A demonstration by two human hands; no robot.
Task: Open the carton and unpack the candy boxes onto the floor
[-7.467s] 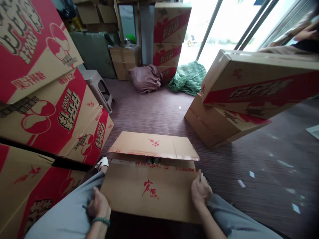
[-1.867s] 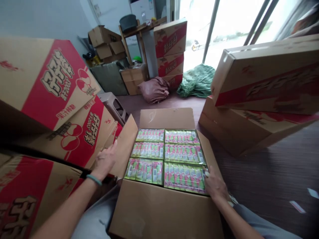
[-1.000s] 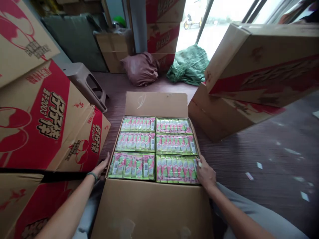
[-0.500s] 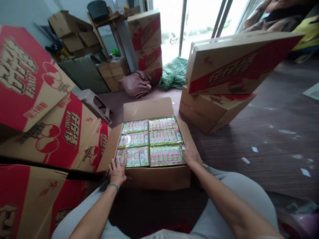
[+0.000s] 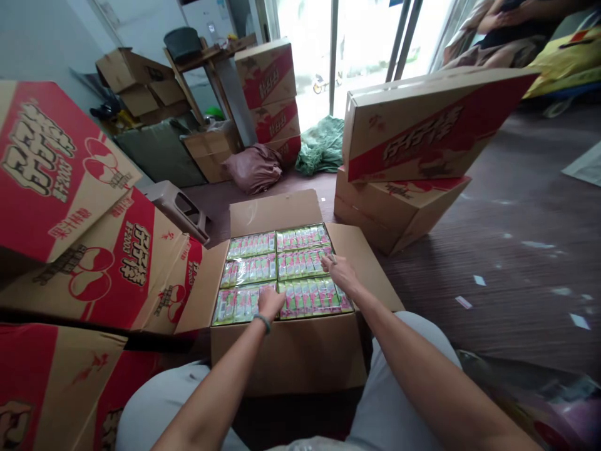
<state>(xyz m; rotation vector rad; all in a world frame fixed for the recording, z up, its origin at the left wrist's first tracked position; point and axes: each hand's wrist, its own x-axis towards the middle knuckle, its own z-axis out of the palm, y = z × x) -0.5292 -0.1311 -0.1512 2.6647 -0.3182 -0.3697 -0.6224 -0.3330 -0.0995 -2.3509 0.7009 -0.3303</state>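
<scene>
An open cardboard carton stands on the floor between my knees, its flaps folded outward. Inside lie several green and pink shrink-wrapped packs in two columns. My left hand, with a green bracelet at the wrist, rests on the near row where the two columns meet, fingers curled down onto the packs. My right hand lies on the right column, fingers reaching to the gap between the middle and near packs. Neither hand has lifted anything.
Red and tan cartons are stacked close on my left. Two more cartons lie stacked at the right of the open one. A grey stool, a brown sack and a green cloth sit beyond. Paper scraps dot the floor.
The carton was closed, then its flaps were opened. In the last half second both hands moved from the carton's near corners inward onto the packs.
</scene>
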